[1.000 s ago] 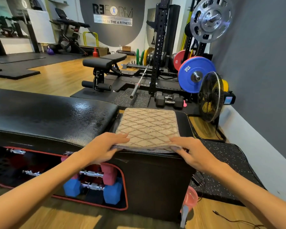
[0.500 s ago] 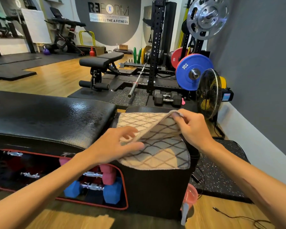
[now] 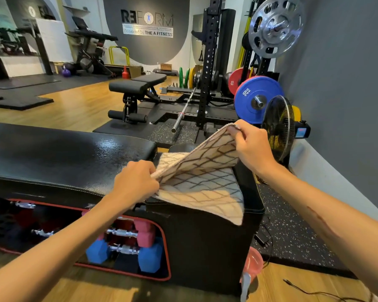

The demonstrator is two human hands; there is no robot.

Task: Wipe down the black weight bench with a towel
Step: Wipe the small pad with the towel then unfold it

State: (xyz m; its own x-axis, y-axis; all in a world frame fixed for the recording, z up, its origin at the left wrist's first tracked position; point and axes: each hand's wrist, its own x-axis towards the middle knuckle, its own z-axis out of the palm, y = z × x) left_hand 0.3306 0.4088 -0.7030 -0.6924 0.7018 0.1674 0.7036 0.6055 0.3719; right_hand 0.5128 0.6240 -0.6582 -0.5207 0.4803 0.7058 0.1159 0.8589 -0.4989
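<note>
The black weight bench (image 3: 63, 153) runs across the view, its long glossy pad on the left and a shorter end section at the right with a gap between them. Below the near edge, an opening in the base shows pink and blue dumbbells (image 3: 140, 243). The beige towel (image 3: 201, 184) with its dark diamond pattern lies over the right end section, its near corner hanging past the near edge while its far part is lifted clear. The right hand (image 3: 249, 147) pinches the raised far corner in a closed grip; the left hand (image 3: 135, 182) grips the towel's left edge in curled fingers, just beside the gap. Likely risks: the hanging corner could drag the cloth off the near edge, or the towel could bunch into the gap and leave part of the pad unwiped.
</note>
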